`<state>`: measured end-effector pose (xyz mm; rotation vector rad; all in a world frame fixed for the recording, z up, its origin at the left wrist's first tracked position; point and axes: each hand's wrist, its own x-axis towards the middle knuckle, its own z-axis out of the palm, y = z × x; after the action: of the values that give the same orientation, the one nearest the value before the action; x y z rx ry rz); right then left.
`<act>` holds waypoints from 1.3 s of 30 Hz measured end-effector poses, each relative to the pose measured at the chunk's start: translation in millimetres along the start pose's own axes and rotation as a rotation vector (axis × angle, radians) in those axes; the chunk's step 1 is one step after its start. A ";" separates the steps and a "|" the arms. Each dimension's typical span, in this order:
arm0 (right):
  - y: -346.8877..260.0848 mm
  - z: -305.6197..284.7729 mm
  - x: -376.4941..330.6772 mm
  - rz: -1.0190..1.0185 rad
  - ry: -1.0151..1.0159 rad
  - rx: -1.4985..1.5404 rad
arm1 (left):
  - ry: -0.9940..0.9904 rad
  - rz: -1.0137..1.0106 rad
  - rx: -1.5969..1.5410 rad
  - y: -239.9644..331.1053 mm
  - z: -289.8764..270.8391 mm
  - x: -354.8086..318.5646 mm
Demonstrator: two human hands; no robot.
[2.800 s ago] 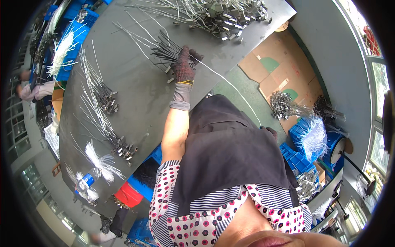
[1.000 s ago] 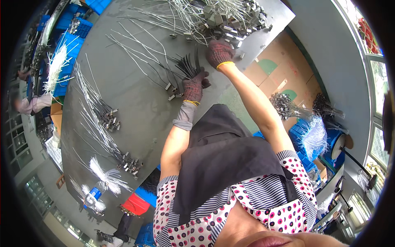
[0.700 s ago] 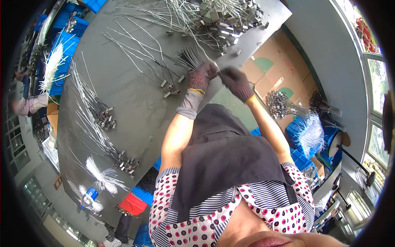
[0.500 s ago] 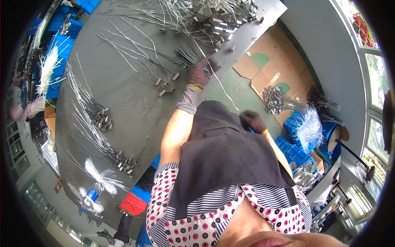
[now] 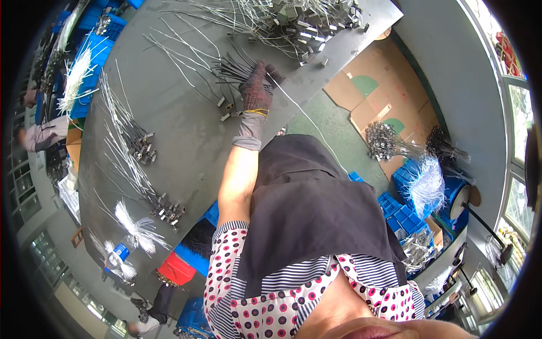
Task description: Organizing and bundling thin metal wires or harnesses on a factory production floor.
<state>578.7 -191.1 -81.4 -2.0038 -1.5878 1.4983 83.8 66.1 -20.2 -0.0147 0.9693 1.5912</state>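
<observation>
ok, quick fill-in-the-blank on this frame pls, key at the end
The hand holding the dark strands is the person's ____ one.
The long cord extending from that hand is coloured ____.
The band around that wrist is coloured ____.
The floor beside the table is coloured ____.
Missing words: left; white; yellow; green.

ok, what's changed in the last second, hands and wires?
The right hand, a second ago at the wire pile, has swung back toward the apron and is now out of view. A white wire now runs from the left hand down to the apron's edge, its far end hidden. Unchanged: left hand gripping the dark strands, wire bundles lying at left.
</observation>
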 end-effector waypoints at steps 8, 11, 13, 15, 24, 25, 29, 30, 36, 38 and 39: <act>-170.1 10.5 81.5 0.042 -0.161 0.039 | -0.200 -0.168 0.260 -13.9 9.3 -53.6; -235.9 31.1 119.1 -0.067 -0.209 0.146 | -0.282 -0.190 0.339 -26.0 15.4 -69.3; -289.3 40.6 125.7 -0.037 -0.260 0.382 | -0.298 -0.254 0.298 -29.4 21.4 -74.9; -312.6 51.4 131.0 -0.036 -0.324 0.483 | -0.312 -0.228 0.207 -27.9 24.9 -77.6; -344.1 80.6 119.3 0.115 -0.576 0.707 | -0.032 0.123 0.337 35.2 15.5 -51.2; -337.2 81.4 127.2 0.096 -0.558 0.597 | 0.039 0.114 0.337 47.7 10.8 -44.9; -353.8 87.1 157.1 0.071 -0.510 0.544 | -0.041 0.390 0.961 56.4 -0.9 -41.4; -369.2 90.2 160.3 0.067 -0.455 0.592 | 0.049 0.261 0.698 48.1 7.8 -46.0; -451.4 113.1 185.9 0.114 -0.447 0.614 | 0.006 0.284 0.630 31.9 -2.3 -43.9; -452.4 121.6 190.1 0.018 -0.462 0.535 | 0.033 0.194 0.558 42.4 0.9 -49.3; -451.8 124.9 193.2 -0.081 -0.471 0.458 | 0.036 0.190 0.557 50.6 8.2 -55.1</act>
<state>182.9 100.2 43.3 -1.3904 -1.2736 2.1717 62.0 29.1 41.6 0.4463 1.4480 1.4429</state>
